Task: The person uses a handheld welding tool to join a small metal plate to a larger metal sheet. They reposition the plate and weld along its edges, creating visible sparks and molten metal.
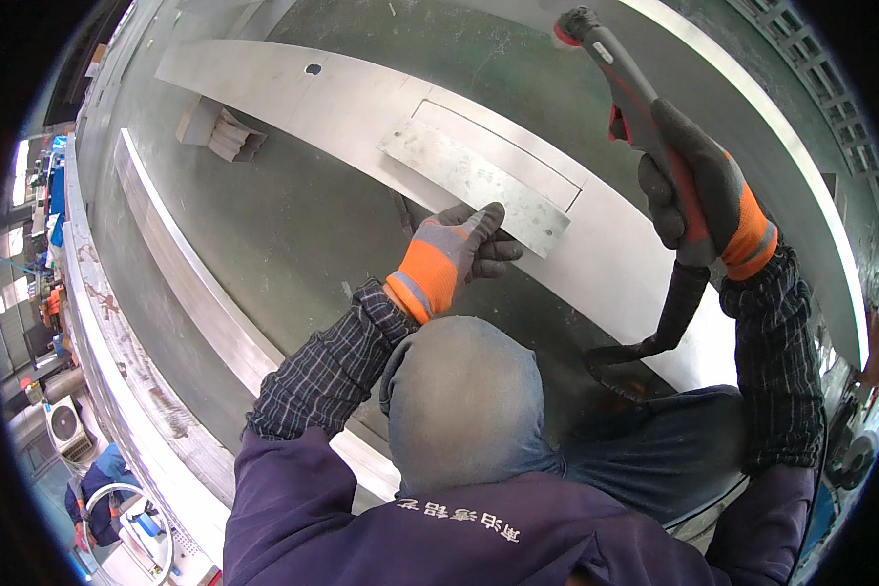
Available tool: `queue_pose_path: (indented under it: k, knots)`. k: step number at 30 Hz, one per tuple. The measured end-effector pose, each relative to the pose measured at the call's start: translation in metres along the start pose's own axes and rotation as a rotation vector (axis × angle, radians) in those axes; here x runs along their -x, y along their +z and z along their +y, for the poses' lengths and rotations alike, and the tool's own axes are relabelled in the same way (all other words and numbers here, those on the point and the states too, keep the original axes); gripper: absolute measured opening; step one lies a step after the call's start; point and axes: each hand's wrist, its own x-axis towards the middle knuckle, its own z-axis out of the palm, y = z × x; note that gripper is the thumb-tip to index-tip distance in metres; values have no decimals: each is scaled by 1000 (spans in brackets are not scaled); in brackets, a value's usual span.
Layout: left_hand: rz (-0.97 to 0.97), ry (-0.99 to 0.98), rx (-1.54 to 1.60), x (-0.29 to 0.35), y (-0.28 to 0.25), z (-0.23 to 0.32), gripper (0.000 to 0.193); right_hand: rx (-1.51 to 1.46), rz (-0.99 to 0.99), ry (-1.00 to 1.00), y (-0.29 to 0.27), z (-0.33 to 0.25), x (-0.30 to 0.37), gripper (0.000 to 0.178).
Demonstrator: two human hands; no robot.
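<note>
My left hand (459,249), in an orange and grey work glove, pinches the near edge of a thin, flat rectangular metal plate (479,186), thumb on top. The plate lies over or just above a long pale metal panel (361,98), beside a rectangular outline marked or cut in it; I cannot tell whether they touch. My right hand (698,186), gloved alike, is closed around the handle of a grey and red welding torch (635,93). Its tip points up and left, away from the plate, and a black hose (679,308) runs down from the handle.
A small hole shows in the panel's far left part. Folded metal pieces (220,129) lie beyond it on the floor. Long metal profiles (195,283) stretch along my left, and a wide panel (801,146) curves along the right. Another person (103,498) is at the lower left.
</note>
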Motion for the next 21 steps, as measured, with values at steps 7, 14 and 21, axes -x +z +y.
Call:
queue_pose_path:
  k: [7,14,21]
  knots:
    - [-5,100,-783,8,-14,17,41,-2,-46,37,3,0,0,66]
    - [163,1224,-1590,-10,-32,47,78,-104,-141,22,-20,16,2,65]
    - [120,1099,-1700,-34,-43,49,79,-54,-138,48,-13,12,1,63]
